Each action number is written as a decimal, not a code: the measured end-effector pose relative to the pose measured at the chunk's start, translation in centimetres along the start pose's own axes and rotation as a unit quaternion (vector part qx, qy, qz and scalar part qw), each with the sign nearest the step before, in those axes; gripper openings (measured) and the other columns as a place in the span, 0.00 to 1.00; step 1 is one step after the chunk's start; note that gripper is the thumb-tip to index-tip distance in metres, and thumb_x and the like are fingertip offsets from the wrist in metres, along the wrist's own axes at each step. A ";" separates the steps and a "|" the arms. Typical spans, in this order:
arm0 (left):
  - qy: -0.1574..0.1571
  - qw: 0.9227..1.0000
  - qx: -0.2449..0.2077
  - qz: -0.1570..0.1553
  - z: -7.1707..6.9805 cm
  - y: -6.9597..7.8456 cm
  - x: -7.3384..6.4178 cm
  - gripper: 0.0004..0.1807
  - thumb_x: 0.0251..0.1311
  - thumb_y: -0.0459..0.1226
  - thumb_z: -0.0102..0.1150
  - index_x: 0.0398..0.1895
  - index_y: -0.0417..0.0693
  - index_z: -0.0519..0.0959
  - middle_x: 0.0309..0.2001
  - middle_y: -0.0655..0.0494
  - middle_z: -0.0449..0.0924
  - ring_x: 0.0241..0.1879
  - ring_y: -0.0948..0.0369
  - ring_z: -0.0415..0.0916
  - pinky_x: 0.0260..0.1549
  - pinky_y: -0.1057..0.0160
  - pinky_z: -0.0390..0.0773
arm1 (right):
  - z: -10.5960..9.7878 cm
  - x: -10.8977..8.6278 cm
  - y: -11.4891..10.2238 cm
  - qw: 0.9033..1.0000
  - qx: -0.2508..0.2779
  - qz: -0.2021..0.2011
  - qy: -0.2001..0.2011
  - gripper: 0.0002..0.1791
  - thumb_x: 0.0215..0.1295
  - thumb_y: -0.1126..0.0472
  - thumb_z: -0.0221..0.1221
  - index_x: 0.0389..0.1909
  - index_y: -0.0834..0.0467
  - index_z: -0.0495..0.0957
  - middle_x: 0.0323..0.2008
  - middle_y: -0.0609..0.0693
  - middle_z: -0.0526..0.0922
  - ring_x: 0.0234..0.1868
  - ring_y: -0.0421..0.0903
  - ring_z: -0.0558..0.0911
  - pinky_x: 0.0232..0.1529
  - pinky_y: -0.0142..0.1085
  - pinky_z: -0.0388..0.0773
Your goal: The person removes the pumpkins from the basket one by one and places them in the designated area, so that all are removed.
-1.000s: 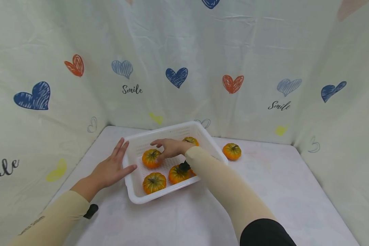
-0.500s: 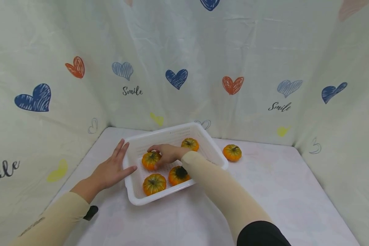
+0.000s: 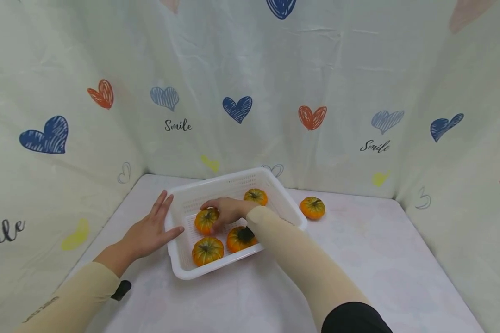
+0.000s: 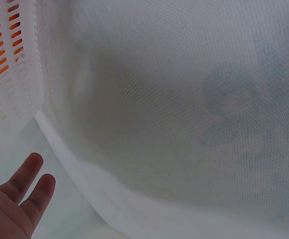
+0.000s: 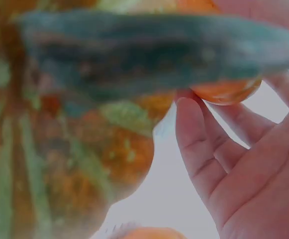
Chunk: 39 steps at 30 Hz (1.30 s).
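In the head view a white perforated plastic basket (image 3: 216, 179) holds several small orange-and-green pumpkins. My right hand (image 3: 230, 210) reaches inside, fingers and thumb curled round the pumpkin at the left (image 3: 204, 222). The right wrist view shows that hand (image 5: 253, 164) at a pumpkin (image 5: 229, 93), while another pumpkin (image 5: 84, 164) with a thick stem looms close to the camera. My left hand (image 3: 147, 235) lies against the basket's left rim, fingers straight and thumb over the edge. Its fingers (image 4: 40, 196) extend below the basket's slotted wall in the left wrist view.
More pumpkins sit in the basket: one at the front left (image 3: 207, 252), one at the front middle (image 3: 238, 239) partly behind the right wrist, and one at the back (image 3: 256, 196). A lone pumpkin (image 3: 312, 208) stands on the white table (image 3: 358, 249) right of the basket. Printed curtains (image 3: 266, 143) enclose the table.
My right hand has gone from spread fingers above the left pumpkin to gripping it, and that pumpkin has shifted slightly. My left hand stays at the rim.
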<state>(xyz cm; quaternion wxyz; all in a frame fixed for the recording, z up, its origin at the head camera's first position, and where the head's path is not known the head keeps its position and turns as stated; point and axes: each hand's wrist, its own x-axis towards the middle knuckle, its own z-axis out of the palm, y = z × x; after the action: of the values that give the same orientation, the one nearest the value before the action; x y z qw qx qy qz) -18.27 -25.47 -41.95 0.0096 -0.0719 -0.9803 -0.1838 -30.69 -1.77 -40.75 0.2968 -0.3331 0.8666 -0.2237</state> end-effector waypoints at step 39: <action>0.004 1.000 0.016 0.008 0.0 0.2 -0.2 0.55 0.64 0.59 0.56 0.79 0.40 0.38 0.79 0.39 0.28 0.60 0.29 0.67 0.40 0.38 0.81 | -8.6 -13.2 5.1 0.989 0.039 -0.022 0.141 0.44 0.58 0.49 0.72 0.74 0.48 0.63 0.65 0.53 0.70 0.59 0.52 0.73 0.57 0.43 0.76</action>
<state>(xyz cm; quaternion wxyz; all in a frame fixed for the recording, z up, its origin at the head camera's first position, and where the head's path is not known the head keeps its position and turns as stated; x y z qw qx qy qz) -18.06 -25.33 -41.89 0.0164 -0.0783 -0.9825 -0.1681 -30.78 12.70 -32.69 0.1790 -0.3051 0.8832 -0.3081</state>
